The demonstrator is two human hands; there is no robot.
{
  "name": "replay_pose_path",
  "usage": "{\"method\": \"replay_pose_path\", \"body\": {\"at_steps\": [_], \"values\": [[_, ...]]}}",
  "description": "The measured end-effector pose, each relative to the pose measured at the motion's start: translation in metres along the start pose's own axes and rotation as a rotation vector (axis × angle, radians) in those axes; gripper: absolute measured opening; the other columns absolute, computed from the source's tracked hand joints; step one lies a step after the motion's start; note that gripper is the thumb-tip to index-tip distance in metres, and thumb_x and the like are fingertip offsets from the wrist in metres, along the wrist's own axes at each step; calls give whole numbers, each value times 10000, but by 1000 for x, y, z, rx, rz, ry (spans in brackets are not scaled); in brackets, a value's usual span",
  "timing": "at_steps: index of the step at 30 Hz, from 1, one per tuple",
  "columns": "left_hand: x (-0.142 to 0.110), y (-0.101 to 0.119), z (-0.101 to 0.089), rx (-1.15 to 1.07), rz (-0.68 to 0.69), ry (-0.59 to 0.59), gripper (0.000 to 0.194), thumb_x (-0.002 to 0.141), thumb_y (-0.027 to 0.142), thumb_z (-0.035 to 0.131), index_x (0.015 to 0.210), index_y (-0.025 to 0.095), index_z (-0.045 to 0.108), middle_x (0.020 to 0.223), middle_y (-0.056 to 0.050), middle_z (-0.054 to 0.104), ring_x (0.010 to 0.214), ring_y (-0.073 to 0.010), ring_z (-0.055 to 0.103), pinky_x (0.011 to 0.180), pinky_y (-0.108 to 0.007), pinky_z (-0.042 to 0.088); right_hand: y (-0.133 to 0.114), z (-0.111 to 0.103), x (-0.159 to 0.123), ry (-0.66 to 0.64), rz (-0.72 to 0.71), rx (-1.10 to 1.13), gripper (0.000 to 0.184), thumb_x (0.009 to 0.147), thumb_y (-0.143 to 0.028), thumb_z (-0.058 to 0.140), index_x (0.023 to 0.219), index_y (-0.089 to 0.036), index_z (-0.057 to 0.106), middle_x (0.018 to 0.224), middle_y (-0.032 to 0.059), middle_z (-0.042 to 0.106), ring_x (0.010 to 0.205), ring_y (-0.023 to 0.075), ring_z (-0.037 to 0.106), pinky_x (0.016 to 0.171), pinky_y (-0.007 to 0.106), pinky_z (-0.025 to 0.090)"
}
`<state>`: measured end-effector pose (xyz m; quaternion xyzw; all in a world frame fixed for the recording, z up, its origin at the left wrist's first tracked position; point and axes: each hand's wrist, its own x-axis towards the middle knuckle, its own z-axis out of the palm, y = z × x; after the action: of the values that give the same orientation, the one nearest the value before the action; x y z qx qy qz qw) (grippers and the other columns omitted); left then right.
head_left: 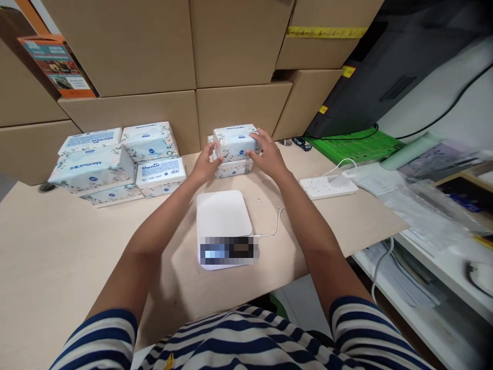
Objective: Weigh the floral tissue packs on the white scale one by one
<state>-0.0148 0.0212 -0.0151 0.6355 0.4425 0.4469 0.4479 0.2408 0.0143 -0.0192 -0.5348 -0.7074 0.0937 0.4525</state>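
Observation:
Between my two hands is a pack of tissues [235, 143], white and pale blue with a floral print. My left hand [207, 163] grips its left end, and my right hand [268, 154] has its fingers and thumb on the right end. Directly below and behind it shows another tissue pack [234, 168], partly hidden; whether the two touch, I cannot tell. Nearer to me lies a white scale [223, 213] with a blurred display and a white cable on its right side.
Stacked tissue packs [92, 167] stand at the left. Cardboard boxes [154, 115] wall off the table's back. To the right are a white power strip [328, 187], a green tray-like object [350, 146] and a shelf with papers [408, 210]. The table [50, 257] ends close to my body.

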Motion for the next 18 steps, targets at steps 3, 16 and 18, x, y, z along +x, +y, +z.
{"method": "replay_pose_path", "body": {"at_steps": [3, 16, 18], "values": [[-3, 1, 3, -17, -52, 31, 669, 939, 148, 665, 1588, 169, 503, 1768, -159, 476, 1698, -264, 409, 1401, -415, 350, -2, 0, -2, 0, 5, 28, 559, 889, -387, 777, 1441, -340, 701, 1746, 67, 512, 1628, 360, 495, 1315, 655, 495], [-12, 9, 17, -170, -194, 29, 712, 1155, 620, 145, 1744, 259, 319, 1880, -53, 264, 1767, -225, 237, 1439, -440, 264, -13, -7, -3, -36, 6, 41, 487, 858, -265, 729, 1345, -277, 720, 1727, 123, 538, 1602, 351, 528, 1304, 639, 495], [-16, 12, 18, -177, -182, 3, 753, 1140, 658, 123, 1744, 264, 340, 1871, -41, 289, 1775, -243, 202, 1450, -461, 227, -14, -8, -3, -35, -4, 36, 491, 846, -267, 734, 1337, -276, 719, 1720, 125, 550, 1609, 353, 522, 1302, 644, 494]]}}
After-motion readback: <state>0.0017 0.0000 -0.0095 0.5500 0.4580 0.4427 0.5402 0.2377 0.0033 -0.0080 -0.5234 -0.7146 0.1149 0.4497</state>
